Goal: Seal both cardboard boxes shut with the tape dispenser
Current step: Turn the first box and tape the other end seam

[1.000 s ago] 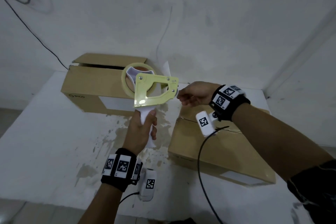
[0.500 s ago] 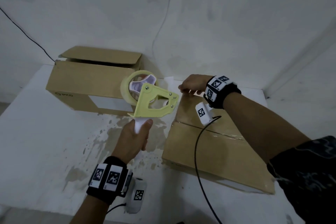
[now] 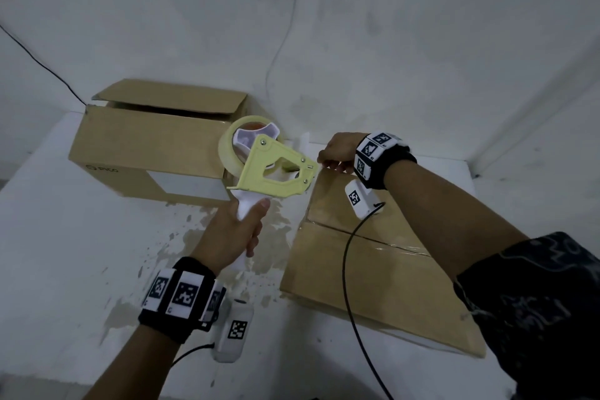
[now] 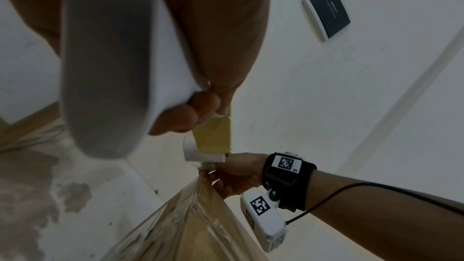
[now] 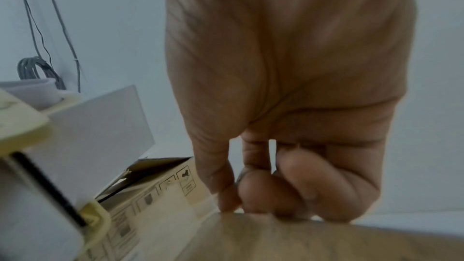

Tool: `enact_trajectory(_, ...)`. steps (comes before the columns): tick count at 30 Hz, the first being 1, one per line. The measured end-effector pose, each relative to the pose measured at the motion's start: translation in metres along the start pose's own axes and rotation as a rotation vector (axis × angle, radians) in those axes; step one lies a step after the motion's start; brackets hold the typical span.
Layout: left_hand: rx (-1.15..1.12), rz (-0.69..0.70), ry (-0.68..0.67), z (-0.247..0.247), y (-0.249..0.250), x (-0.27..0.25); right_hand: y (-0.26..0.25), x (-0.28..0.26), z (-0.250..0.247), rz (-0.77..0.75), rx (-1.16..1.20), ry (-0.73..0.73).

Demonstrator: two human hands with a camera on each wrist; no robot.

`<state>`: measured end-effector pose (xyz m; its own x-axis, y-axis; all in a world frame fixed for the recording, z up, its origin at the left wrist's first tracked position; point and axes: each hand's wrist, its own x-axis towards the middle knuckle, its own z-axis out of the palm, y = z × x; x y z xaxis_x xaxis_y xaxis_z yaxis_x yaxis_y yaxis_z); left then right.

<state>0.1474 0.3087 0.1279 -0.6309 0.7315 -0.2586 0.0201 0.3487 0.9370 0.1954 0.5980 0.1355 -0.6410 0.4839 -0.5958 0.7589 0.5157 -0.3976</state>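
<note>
Boxes first: near cardboard box (image 3: pixel 373 273) lies flaps-down and taped, contents hidden; far cardboard box (image 3: pixel 152 146) has one flap raised. Left hand (image 3: pixel 233 230) grips the tape dispenser (image 3: pixel 272 169) between them. Right hand (image 3: pixel 339 153) pinches tape at the near box's far edge.

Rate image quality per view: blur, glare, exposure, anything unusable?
Head: dim but sharp, wide-angle bend at the edges; glare streaks on the clear tape across the near box. Left wrist: the tape dispenser handle in the left hand fills the frame, out of focus; the right hand behind is sharp. Right wrist: palm soft, dispenser smeared at left, far box icons legible.
</note>
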Motion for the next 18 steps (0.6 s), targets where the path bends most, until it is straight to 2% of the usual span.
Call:
enact_trajectory(7,-0.100,-0.076,0.011,0.006,-0.013,0.002,0.000,0.007,0.008,-0.027,-0.141,0.056)
enact_trajectory(18,-0.200,-0.164,0.018,0.010,-0.025,-0.001,0.004,0.008,0.015,0.045,-0.153,0.075)
